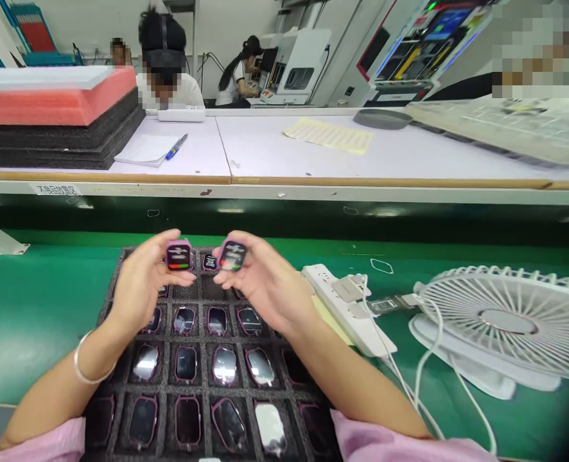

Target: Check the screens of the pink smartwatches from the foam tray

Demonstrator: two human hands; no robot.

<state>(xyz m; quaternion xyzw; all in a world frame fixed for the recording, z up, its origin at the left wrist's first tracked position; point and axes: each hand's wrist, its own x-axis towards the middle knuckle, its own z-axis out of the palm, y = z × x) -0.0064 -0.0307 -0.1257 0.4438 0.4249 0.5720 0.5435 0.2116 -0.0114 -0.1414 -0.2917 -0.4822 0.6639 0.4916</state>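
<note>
Between the thumb and fingers of my left hand [140, 276] is a smartwatch [179, 256] with a purple case and a lit screen. My right hand [270, 276] grips a second smartwatch [233, 255], also purple and lit, tilted and slightly blurred. Both are held up over the far part of a black foam tray [202, 337]. Rows of similar watches lie in the tray's square compartments, mostly with dark or reflecting screens. One watch [210, 262] in the far row, between my hands, shows a lit screen. My hands and forearms hide some compartments.
Right of the tray are a white power strip [347, 308] with plugs and cables, and a white fan [506, 327] on the green bench [48, 301]. A raised shelf [255, 147] behind holds foam sheets [58, 109], paper and a pen [176, 147]. Other people sit beyond.
</note>
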